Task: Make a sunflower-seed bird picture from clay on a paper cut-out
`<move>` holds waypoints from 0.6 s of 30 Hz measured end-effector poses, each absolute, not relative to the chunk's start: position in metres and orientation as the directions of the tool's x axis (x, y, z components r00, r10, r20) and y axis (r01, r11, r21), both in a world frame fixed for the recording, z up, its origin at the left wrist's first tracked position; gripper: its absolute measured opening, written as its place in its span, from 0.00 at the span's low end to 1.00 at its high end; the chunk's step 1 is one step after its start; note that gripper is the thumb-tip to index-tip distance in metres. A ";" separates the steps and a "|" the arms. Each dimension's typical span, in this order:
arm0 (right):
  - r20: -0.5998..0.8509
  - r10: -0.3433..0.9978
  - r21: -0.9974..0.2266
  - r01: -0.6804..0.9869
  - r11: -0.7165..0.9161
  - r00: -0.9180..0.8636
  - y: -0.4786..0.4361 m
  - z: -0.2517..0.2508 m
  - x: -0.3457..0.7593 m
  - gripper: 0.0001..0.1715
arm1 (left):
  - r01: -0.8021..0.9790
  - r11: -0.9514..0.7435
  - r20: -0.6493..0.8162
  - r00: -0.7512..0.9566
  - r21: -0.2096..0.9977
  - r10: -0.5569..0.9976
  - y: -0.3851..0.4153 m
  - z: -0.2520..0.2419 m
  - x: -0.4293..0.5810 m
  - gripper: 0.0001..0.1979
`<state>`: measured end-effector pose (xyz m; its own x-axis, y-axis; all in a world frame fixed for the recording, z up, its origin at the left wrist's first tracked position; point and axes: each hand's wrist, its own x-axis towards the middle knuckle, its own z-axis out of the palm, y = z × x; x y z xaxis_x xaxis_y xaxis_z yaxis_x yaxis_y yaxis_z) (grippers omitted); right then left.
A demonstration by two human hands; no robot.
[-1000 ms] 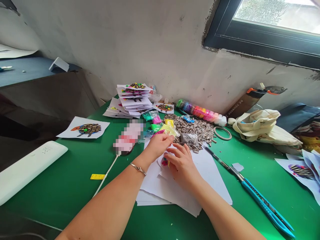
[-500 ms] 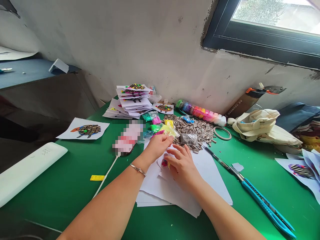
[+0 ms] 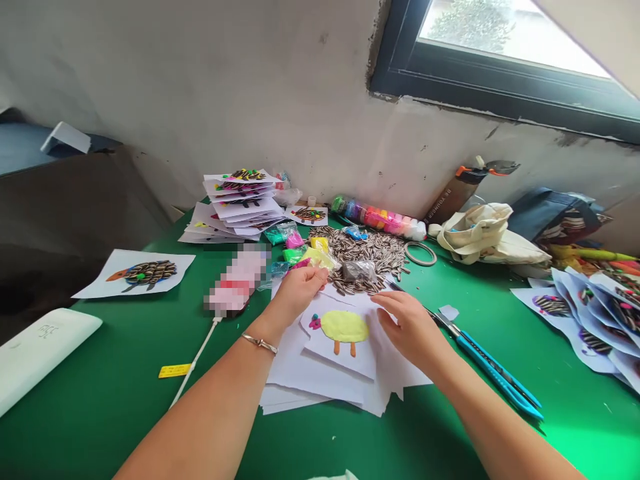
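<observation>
A paper (image 3: pixel 315 360) bearing an animal of soft clay lies on a stack of white sheets: pale yellow oval body (image 3: pixel 345 327), magenta head (image 3: pixel 315 323) and two orange legs. Beyond its upper edge, my left hand (image 3: pixel 303 290) has its fingers pinched together beside the bag of pale yellow clay (image 3: pixel 320 259); what they hold, if anything, is hidden. My right hand (image 3: pixel 407 327) hovers at the right of the clay animal, fingers stretched and apart, holding nothing. Sunflower seeds (image 3: pixel 370 250) are heaped just behind the hands, with a grey clay packet (image 3: pixel 359 271) at the near side.
Finished seed pictures are stacked (image 3: pixel 245 203) at the back left, and more (image 3: pixel 595 320) lie far right. A blue-handled cutter (image 3: pixel 495 370), a tape roll (image 3: pixel 420 253) and a blurred phone-like object (image 3: pixel 240 280) with a cable surround the papers. A white power bank (image 3: pixel 45 353) lies left.
My right hand has moved right, off the paper, uncovering the clay animal. The left hand remains pinched near the clay bags. The view has turned to the right.
</observation>
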<state>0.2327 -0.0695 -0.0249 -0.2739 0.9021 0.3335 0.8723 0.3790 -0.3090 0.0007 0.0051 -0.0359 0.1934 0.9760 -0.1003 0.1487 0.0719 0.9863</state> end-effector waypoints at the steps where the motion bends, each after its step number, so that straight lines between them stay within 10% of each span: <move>1: 0.322 0.915 -0.303 0.890 0.342 -0.242 -0.075 -0.028 0.238 0.17 | 0.145 0.073 -0.101 0.200 0.987 0.975 0.005 -0.036 0.001 0.24; 18: 0.299 0.930 -0.289 0.909 0.301 -0.213 -0.073 -0.062 0.237 0.22 | 0.122 0.150 -0.174 0.226 0.981 0.958 0.000 -0.026 0.004 0.22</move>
<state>0.2369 -0.0732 -0.0620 -0.2132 0.9301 0.2990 0.9087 0.3012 -0.2891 0.0035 -0.0001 -0.0260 0.2256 0.9585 -0.1744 0.1219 0.1498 0.9812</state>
